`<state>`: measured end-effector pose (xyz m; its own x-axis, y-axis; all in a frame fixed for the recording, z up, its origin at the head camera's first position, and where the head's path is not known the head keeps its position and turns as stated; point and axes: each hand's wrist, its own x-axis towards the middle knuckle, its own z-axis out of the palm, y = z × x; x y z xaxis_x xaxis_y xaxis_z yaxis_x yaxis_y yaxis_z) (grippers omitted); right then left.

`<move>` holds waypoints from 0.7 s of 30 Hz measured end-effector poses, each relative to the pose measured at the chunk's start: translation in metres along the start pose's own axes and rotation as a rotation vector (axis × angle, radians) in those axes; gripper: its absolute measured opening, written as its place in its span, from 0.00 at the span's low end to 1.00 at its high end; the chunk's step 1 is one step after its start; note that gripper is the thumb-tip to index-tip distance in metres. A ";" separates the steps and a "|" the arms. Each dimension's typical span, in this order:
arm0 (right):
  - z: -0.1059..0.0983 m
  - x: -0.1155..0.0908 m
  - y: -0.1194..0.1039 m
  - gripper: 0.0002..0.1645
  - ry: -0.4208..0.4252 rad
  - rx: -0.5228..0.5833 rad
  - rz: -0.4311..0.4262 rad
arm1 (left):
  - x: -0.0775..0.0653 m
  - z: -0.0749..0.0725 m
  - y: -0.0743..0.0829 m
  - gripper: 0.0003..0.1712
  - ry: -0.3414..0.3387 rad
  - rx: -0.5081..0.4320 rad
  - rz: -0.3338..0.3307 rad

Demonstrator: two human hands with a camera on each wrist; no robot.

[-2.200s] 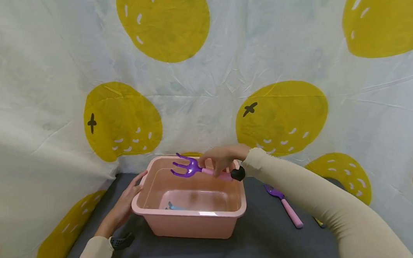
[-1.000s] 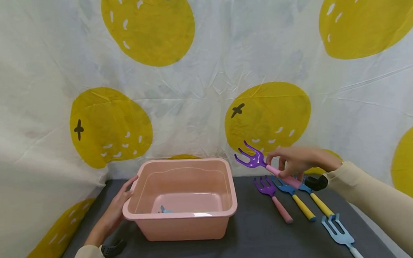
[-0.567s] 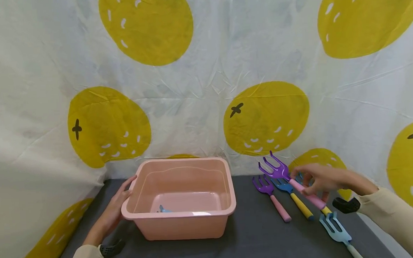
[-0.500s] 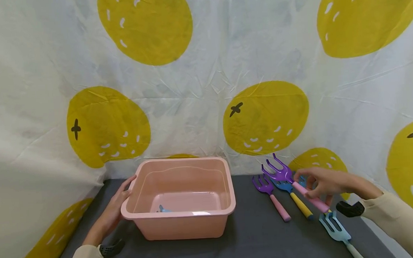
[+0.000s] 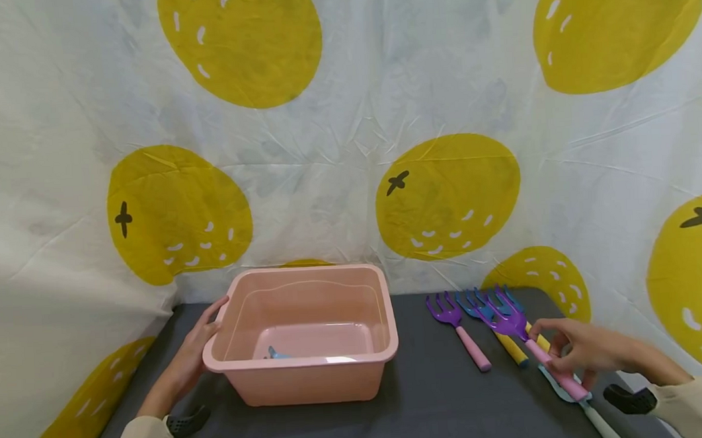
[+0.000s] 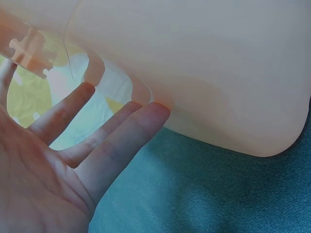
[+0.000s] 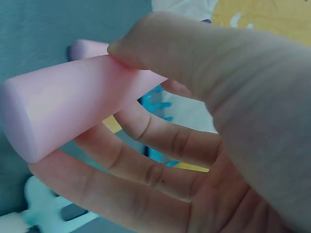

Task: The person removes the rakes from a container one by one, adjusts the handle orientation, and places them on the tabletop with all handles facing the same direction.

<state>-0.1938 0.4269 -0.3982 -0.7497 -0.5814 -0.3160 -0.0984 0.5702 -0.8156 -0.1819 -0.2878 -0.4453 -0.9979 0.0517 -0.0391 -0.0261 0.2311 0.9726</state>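
My right hand (image 5: 596, 348) pinches the pink handle of a purple garden hand fork (image 5: 507, 323), low over the table's right side. The thumb lies on one side of the handle (image 7: 68, 107) and the fingertips on the other in the right wrist view. The held fork partly covers two blue forks with yellow handles and a pale blue fork (image 5: 603, 425). My left hand (image 5: 188, 350) touches the left rim of a pink plastic tub (image 5: 309, 385); its fingers are fairly straight along the wall in the left wrist view. Inside the tub a light blue piece (image 5: 279, 354) shows; the front wall hides the rest.
Another purple fork with a pink handle (image 5: 473, 349) lies on the dark table (image 5: 362, 430), between the tub and the blue forks (image 5: 511, 351). Behind the table hangs a white cloth (image 5: 326, 207) with large yellow fruit prints.
My right hand has carried the purple fork from above the tub to the right, then lower toward the blue and pale blue forks. My left hand stays at the tub's rim.
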 end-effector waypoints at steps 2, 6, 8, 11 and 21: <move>0.005 -0.004 0.012 0.25 -0.010 0.042 -0.004 | 0.000 0.000 -0.001 0.35 -0.003 0.000 0.005; 0.017 -0.013 0.032 0.22 -0.014 0.116 0.012 | 0.001 0.000 -0.002 0.35 -0.005 -0.003 0.015; 0.023 -0.018 0.041 0.22 -0.004 0.139 0.025 | 0.001 0.000 -0.002 0.36 -0.005 -0.003 0.017; 0.033 -0.025 0.052 0.23 0.000 0.182 0.051 | 0.000 -0.001 -0.001 0.36 -0.010 -0.005 0.017; 0.049 -0.036 0.081 0.21 -0.060 0.269 0.066 | 0.001 -0.001 -0.002 0.36 -0.018 -0.004 0.018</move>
<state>-0.1423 0.4653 -0.4766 -0.7080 -0.5857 -0.3945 0.1329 0.4382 -0.8890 -0.1826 -0.2896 -0.4468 -0.9970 0.0729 -0.0254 -0.0083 0.2261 0.9741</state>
